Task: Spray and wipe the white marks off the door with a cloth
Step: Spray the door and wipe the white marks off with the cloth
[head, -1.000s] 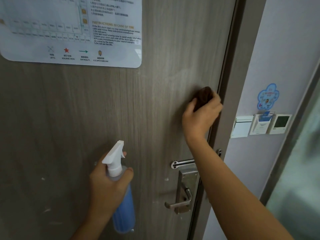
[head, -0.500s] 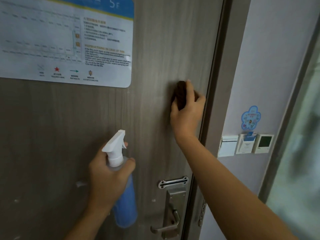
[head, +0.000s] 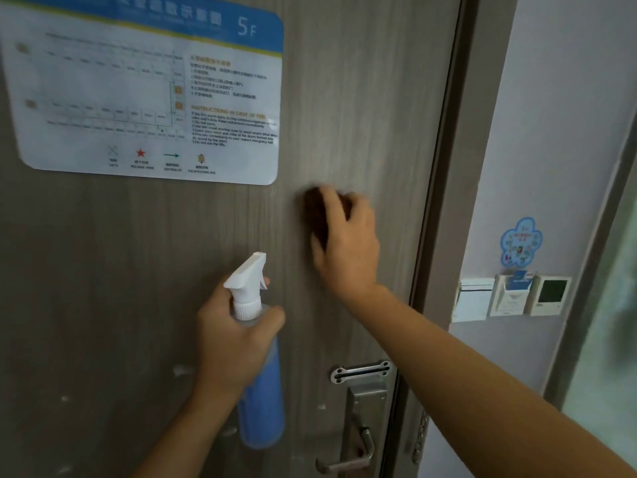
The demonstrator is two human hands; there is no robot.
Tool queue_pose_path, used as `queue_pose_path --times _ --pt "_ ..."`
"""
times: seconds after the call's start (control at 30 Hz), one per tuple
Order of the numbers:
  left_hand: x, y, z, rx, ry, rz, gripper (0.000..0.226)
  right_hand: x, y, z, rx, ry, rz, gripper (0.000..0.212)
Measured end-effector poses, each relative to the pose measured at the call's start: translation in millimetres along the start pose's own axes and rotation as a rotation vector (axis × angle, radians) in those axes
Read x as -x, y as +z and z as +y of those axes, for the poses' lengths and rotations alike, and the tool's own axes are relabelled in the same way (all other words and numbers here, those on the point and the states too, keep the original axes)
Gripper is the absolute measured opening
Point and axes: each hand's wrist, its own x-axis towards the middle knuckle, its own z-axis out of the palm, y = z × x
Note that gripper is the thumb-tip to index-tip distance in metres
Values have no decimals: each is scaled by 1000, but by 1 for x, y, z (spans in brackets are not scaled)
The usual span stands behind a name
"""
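right hand (head: 344, 243) presses the dark brown cloth (head: 319, 215) on the grey wood-grain door (head: 362, 98) mid-frame, left hand (head: 231, 339) gripping the blue spray bottle (head: 262, 401), white marks (head: 181, 370) lower left seemingly unwiped.

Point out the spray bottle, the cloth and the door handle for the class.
spray bottle (head: 263, 408), head view, blue body below the hand.
cloth (head: 315, 215), head view, dark part left of the fingers.
door handle (head: 344, 464), head view, metal lever.

On the grey wood-grain door (head: 362, 98), the dark brown cloth (head: 315, 212) lies right of and below the blue-headed evacuation poster (head: 148, 91), above the metal lever handle (head: 358, 439), with the blue spray bottle (head: 262, 391) lower left.
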Motion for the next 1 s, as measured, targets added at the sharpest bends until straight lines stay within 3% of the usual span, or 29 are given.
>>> queue_pose_path --times 0.07,0.1,0.3,0.37,0.43,0.53,0.6,0.67,0.77,0.83,1.0 --pt "0 -4 0 -12 4 -1 31 7 1 8 58 -206 -98 79" --pt "0 -7 1 -18 8 0 30 3 -2 14 51 -207 -113 79" --pt "-5 -34 1 -81 27 35 33 -39 -8 12 -92 320 216 65" --pt "-7 -41 0 -102 11 67 32 -32 0 -10 -94 363 229 66" --pt "-7 -46 0 -101 5 75 30 -13 11 -31 -98 221 115 73" --pt "-7 -56 -1 -131 1 64 31 18 27 -43 24 -157 -83 83" --pt "-7 -66 -1 -150 -16 60 38 15 26 -38 16 -197 -105 82" --pt "-6 -76 0 -150 -14 83 35 1 17 -34 -78 -66 -44 79" --pt "-6 -92 2 -149 -4 111 26 -21 15 -36 -222 299 170 67" --pt "-6 -101 3 -145 -6 124 25 -20 21 -55 -204 386 229 68" --pt "-8 -122 9 -152 -4 133 28 15 40 -83 -75 -74 -90 88"
